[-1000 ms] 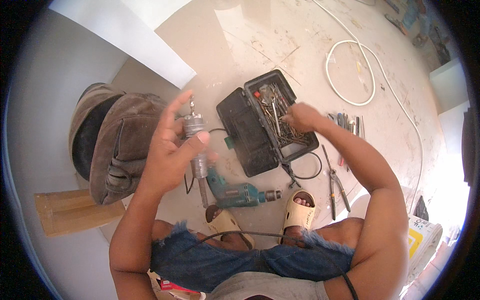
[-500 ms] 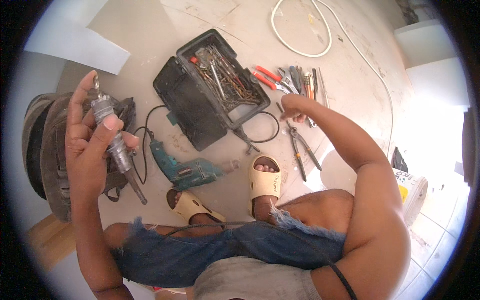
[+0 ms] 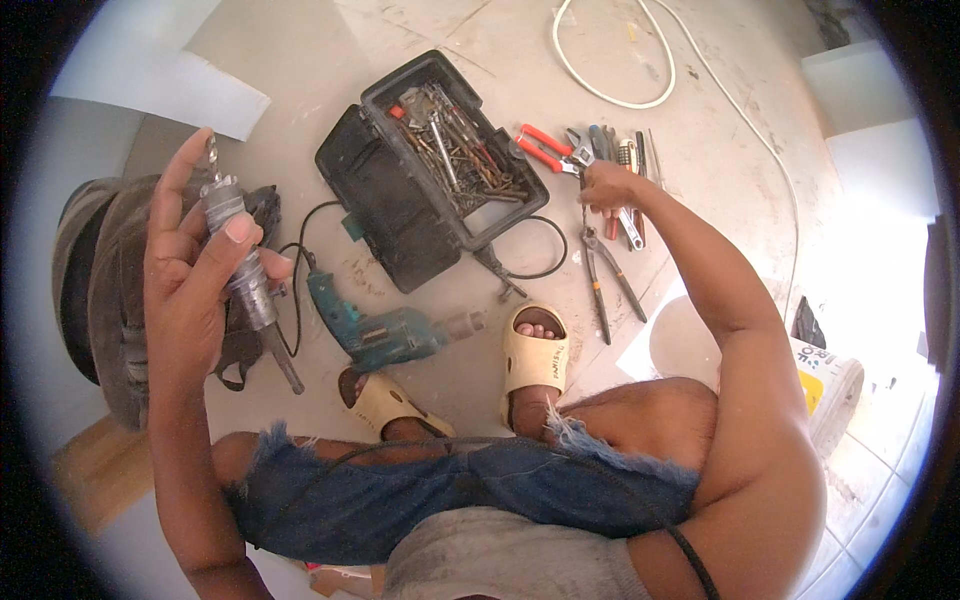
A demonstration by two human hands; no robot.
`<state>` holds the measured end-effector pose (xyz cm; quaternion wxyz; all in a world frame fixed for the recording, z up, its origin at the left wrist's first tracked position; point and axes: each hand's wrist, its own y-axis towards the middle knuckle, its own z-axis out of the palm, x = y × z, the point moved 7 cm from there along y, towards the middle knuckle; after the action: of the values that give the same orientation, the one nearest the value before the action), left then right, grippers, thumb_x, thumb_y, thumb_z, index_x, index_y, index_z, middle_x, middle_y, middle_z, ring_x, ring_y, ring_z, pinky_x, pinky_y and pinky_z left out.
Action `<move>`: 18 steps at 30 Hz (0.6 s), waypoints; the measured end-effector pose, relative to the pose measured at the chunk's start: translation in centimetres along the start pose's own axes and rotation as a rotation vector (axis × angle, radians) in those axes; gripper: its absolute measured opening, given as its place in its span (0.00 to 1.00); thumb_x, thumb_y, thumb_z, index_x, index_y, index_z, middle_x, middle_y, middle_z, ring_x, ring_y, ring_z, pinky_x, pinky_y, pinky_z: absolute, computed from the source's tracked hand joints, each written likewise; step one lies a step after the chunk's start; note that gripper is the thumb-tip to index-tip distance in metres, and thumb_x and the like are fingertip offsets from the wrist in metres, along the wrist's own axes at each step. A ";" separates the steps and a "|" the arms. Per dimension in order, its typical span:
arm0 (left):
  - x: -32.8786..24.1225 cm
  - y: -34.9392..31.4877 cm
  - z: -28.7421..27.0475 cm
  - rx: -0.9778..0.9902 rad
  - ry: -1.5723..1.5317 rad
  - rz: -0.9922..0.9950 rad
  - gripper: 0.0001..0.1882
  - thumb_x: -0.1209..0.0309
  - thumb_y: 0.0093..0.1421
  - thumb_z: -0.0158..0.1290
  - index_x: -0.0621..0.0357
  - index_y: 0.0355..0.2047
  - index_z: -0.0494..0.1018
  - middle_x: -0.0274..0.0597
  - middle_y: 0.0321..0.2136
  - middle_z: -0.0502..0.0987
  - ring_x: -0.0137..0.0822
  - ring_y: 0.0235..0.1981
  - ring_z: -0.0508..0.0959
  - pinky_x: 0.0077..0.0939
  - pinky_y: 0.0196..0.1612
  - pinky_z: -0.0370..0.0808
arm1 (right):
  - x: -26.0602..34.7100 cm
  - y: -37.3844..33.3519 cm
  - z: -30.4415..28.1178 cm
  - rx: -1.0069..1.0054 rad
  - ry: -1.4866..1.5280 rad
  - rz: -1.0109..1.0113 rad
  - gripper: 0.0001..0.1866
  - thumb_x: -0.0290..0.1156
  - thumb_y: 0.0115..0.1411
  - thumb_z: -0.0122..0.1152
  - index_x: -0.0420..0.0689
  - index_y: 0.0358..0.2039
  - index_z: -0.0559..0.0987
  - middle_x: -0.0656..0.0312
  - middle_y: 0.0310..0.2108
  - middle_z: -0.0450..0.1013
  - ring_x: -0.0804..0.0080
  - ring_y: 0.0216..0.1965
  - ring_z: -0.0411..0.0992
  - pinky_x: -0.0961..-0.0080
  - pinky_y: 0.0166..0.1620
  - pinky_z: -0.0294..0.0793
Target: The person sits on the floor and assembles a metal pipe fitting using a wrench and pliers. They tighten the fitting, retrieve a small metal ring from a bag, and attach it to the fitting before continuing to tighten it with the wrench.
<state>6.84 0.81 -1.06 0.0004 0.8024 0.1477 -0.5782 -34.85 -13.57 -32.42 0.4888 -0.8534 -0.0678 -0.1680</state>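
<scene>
My left hand (image 3: 190, 290), raised at the left, is closed around a grey metal cylinder (image 3: 248, 285). A twisted drill bit (image 3: 212, 158) sticks out of its upper end and a narrower shaft out of the lower end. My right hand (image 3: 608, 188) is down among the hand tools on the floor, fingers curled together. A thin dark piece shows just under its fingertips; its kind is unclear. Beside that hand lie red-handled pliers (image 3: 542, 148), a wrench (image 3: 630, 230) and several slim tools (image 3: 640, 165). Nearer to me lie pincers (image 3: 606, 280) with orange-and-black handles.
An open black toolbox (image 3: 390, 245) full of bits and small metal pieces stands ahead. A teal power drill (image 3: 385, 338) lies before my feet, its cord running behind. A dark backpack (image 3: 120, 300) is at the left, a white bucket (image 3: 835, 390) at the right, a white hose (image 3: 620, 103) beyond.
My right hand has curled its fingers in more and sits lower over the tools, close above the pincers. My left hand still holds the metal cylinder. The whole view has shifted slightly.
</scene>
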 end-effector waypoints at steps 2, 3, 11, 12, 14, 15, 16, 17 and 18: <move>0.0 0.1 0.2 0.000 -0.003 0.010 0.38 0.69 0.64 0.58 0.46 0.73 0.55 0.39 0.33 0.75 0.32 0.26 0.82 0.25 0.31 0.83 | 1.1 -0.4 -2.3 -0.208 0.020 -0.131 0.16 0.35 0.59 0.58 0.33 0.25 0.80 0.51 0.22 0.79 0.61 0.24 0.80 0.67 0.29 0.80; 0.0 0.2 0.3 0.007 -0.016 0.016 0.38 0.69 0.64 0.58 0.46 0.73 0.55 0.39 0.33 0.75 0.32 0.26 0.82 0.25 0.31 0.83 | 1.2 -0.6 -3.7 -0.264 0.075 -0.156 0.16 0.36 0.60 0.58 0.33 0.27 0.80 0.52 0.23 0.78 0.62 0.24 0.79 0.68 0.29 0.79; -0.6 0.0 0.4 0.056 -0.034 0.010 0.38 0.73 0.64 0.57 0.56 0.72 0.53 0.46 0.40 0.79 0.30 0.30 0.84 0.26 0.33 0.85 | 4.0 -1.6 -6.7 -0.045 0.681 -0.310 0.12 0.34 0.60 0.58 0.40 0.39 0.77 0.56 0.29 0.77 0.70 0.25 0.75 0.74 0.27 0.76; -0.6 0.0 0.4 0.057 -0.028 0.010 0.38 0.73 0.64 0.57 0.55 0.72 0.54 0.46 0.41 0.79 0.31 0.30 0.84 0.26 0.33 0.85 | 4.2 -1.5 -6.7 -0.038 0.687 -0.313 0.11 0.33 0.60 0.58 0.39 0.38 0.77 0.56 0.28 0.77 0.70 0.25 0.75 0.73 0.27 0.77; -0.6 -0.1 0.3 0.059 -0.008 0.006 0.38 0.73 0.64 0.57 0.55 0.72 0.54 0.47 0.41 0.79 0.31 0.30 0.84 0.26 0.34 0.85 | 4.5 -1.1 -6.3 -0.017 0.704 -0.319 0.10 0.33 0.60 0.58 0.39 0.35 0.77 0.56 0.27 0.76 0.70 0.25 0.75 0.72 0.27 0.78; -0.6 -0.1 0.3 0.041 -0.008 0.011 0.38 0.72 0.64 0.57 0.53 0.72 0.54 0.45 0.39 0.77 0.32 0.29 0.83 0.27 0.33 0.85 | 4.4 -0.8 -6.2 -0.035 0.599 -0.282 0.09 0.32 0.60 0.58 0.39 0.33 0.77 0.57 0.25 0.75 0.70 0.24 0.75 0.71 0.25 0.77; -0.6 -0.1 0.5 0.021 -0.008 0.016 0.38 0.71 0.64 0.57 0.50 0.72 0.54 0.44 0.36 0.76 0.33 0.28 0.83 0.29 0.33 0.84 | 4.2 -0.4 -6.2 -0.052 0.492 -0.246 0.08 0.31 0.60 0.57 0.39 0.31 0.77 0.58 0.24 0.74 0.70 0.23 0.74 0.70 0.24 0.76; -0.6 -0.2 0.5 0.002 -0.008 0.022 0.38 0.70 0.64 0.56 0.48 0.72 0.55 0.42 0.34 0.75 0.34 0.27 0.82 0.30 0.32 0.84 | 4.0 -0.2 -6.1 -0.070 0.386 -0.211 0.08 0.30 0.60 0.57 0.39 0.29 0.77 0.59 0.22 0.73 0.70 0.22 0.74 0.69 0.22 0.75; -0.6 -0.2 0.5 0.009 -0.013 0.015 0.38 0.70 0.64 0.57 0.48 0.72 0.54 0.42 0.34 0.75 0.34 0.28 0.82 0.30 0.32 0.84 | 3.6 0.4 -5.2 -0.053 0.317 -0.164 0.08 0.29 0.60 0.57 0.38 0.27 0.76 0.60 0.21 0.72 0.71 0.20 0.72 0.69 0.20 0.73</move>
<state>6.11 0.78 -0.64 0.0018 0.7999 0.1389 -0.5839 -32.56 -18.42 -29.03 0.4552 -0.8204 -0.0549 -0.3416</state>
